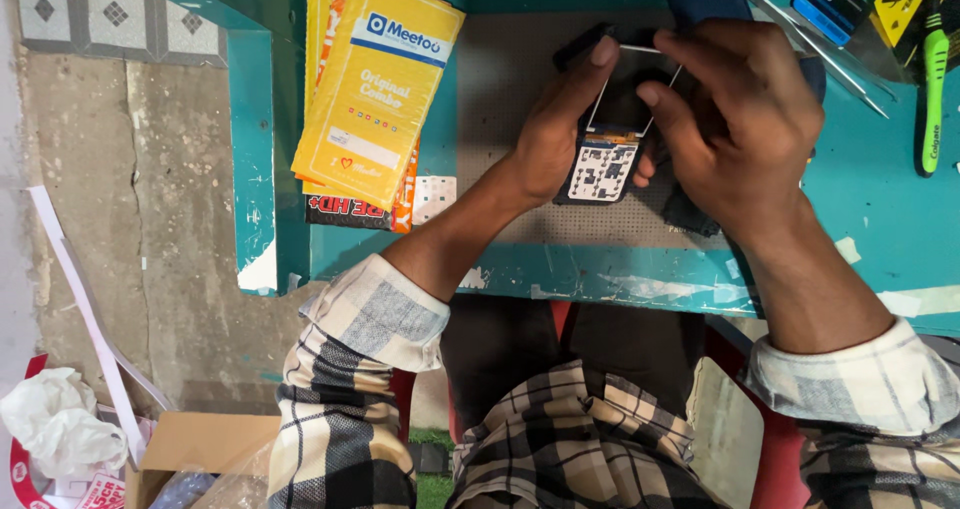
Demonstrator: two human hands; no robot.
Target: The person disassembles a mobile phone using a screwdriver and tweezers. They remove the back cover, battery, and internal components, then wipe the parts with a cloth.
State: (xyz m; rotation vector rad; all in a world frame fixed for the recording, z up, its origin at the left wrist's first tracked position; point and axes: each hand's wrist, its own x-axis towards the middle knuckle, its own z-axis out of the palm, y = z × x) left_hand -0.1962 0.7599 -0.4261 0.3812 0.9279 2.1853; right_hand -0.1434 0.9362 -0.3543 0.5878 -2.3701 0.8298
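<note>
Gripping one opened phone: left hand, right hand; two tweezers nearby.

Head-worn camera, single view.
Looks steeply down, close over teal table and both forearms; lap and floor below frame centre.

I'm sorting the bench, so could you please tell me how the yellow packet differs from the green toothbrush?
The yellow packet is flat, wide and rectangular; the green toothbrush is thin and long. The packet lies on a stack of other packets at the left; the toothbrush lies at the right edge. Both rest on the teal table, untouched by either hand.
</note>
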